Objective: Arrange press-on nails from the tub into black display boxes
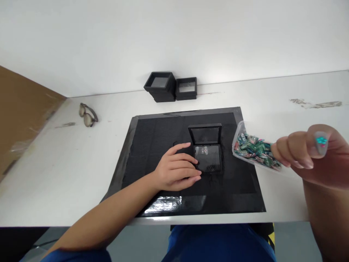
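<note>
A hinged black display case (207, 159) lies on the black mat, its lid raised and a clear film in its frame. My left hand (178, 169) rests flat beside it, fingers stretched out, their tips on the case's left edge. Up close at the right, my right hand (300, 149) is closed, pinching a small pale, see-through piece (321, 142) with turquoise and pink on it. Beyond its curled fingers stands a clear plastic tub (237, 145) of small shiny wrapped pieces (256, 150) in green, blue and pink, partly hidden by the hand.
Black framed cases (163, 89) are stacked at the back against the wall, with a lower stack (186, 89) beside them. Glasses (88, 115) lie at the back left. The black mat (152, 145) is taped to the white table (76, 174). Brown cardboard (24, 112) borders the left side.
</note>
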`<state>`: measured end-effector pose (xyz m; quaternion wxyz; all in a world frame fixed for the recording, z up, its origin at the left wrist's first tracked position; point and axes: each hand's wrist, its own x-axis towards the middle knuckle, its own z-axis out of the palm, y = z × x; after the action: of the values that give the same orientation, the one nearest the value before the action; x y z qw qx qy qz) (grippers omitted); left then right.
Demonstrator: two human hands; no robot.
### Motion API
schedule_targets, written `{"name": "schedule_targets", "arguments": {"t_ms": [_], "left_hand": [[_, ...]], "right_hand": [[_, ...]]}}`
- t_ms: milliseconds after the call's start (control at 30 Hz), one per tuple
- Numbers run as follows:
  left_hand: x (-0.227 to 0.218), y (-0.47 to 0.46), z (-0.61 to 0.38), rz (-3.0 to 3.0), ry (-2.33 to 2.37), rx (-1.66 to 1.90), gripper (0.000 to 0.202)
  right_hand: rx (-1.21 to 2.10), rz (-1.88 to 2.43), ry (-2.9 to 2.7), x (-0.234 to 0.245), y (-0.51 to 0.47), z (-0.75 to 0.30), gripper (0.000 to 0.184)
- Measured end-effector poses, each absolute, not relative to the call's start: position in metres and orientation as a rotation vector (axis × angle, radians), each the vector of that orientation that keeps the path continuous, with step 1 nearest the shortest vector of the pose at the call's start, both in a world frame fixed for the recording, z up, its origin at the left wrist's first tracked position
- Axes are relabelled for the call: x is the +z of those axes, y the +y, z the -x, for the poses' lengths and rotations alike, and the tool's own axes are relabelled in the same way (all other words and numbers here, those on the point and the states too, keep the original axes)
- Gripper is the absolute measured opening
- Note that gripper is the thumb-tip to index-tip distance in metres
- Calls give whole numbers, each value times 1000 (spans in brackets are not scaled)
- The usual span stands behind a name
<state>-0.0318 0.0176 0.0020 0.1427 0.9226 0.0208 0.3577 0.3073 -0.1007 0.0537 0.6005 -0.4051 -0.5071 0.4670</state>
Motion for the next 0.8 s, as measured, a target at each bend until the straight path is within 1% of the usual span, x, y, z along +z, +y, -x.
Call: {"name": "schedule_targets", "arguments": {"t_ms": [33,67,167,200,300,400,467,600,800], "left_hand": [[2,18,32,-2664,62,1025,9],[2,18,32,-2668,65,1018,9],[3,19,31,-2662,76,1019,9],[2,20,31,-2656,75,1022,9],[2,21,31,-2638,69,1024,9],[1,22,30,-2637,71,1020,10],[1,22,30,-2643,76,1020,10],[0,23,30,-2654,87,1022,9],[-1,23,30,-2648,97,1002,11]], "right_hand": [[1171,852,-1215,54,-101,-305,30],[1253,756,-1246,55,-102,-303,33],[1378,594,-1270,58,-101,-296,61],[1377,588,-1265,58,-101,-295,66],[1357,571,-1298,57,-100,-296,64],[1320,530,-1393,54,-100,-299,68],[1293,545,-1441,54,-101,-300,63],[1194,683,-1358,58,-101,-291,40],[1092,717,-1322,63,-97,-279,34]]}}
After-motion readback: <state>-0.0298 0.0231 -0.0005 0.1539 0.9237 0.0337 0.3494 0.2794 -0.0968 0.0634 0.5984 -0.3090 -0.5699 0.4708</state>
